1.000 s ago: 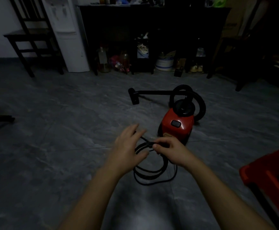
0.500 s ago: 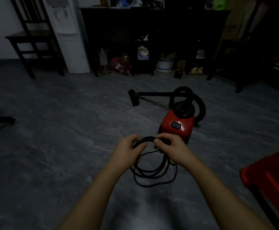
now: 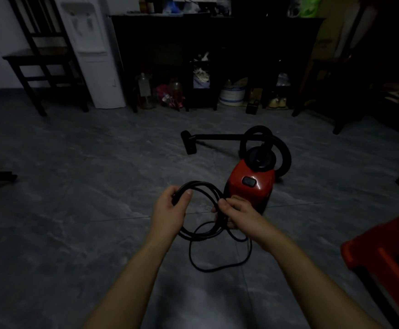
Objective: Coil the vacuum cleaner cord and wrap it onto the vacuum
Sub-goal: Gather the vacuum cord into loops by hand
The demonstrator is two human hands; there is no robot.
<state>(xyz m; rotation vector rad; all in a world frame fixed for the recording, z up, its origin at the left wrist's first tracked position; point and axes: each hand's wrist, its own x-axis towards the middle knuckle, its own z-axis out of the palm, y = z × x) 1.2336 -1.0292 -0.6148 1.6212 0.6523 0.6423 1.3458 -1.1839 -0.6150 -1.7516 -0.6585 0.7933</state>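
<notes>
A small red vacuum cleaner (image 3: pixel 253 186) stands on the grey tiled floor, with its black hose (image 3: pixel 281 150) looped behind it and its wand and nozzle (image 3: pixel 190 144) lying out to the left. The black cord (image 3: pixel 208 186) forms several loops held up in front of the vacuum. My left hand (image 3: pixel 170 210) grips the left side of the coil. My right hand (image 3: pixel 236 212) pinches the right side, close to the vacuum's near corner. One loose loop of the cord hangs below my hands toward the floor.
A red crate (image 3: pixel 388 260) sits at the right edge, close to my right arm. A dark shelf unit (image 3: pixel 217 43) with bottles and clutter lines the back wall, beside a white water dispenser (image 3: pixel 91 55) and a dark wooden chair (image 3: pixel 44 60).
My left hand has closed on the cord and moved left, my right hand has stayed by the vacuum, and the coil is spread wider between them and lifted higher.
</notes>
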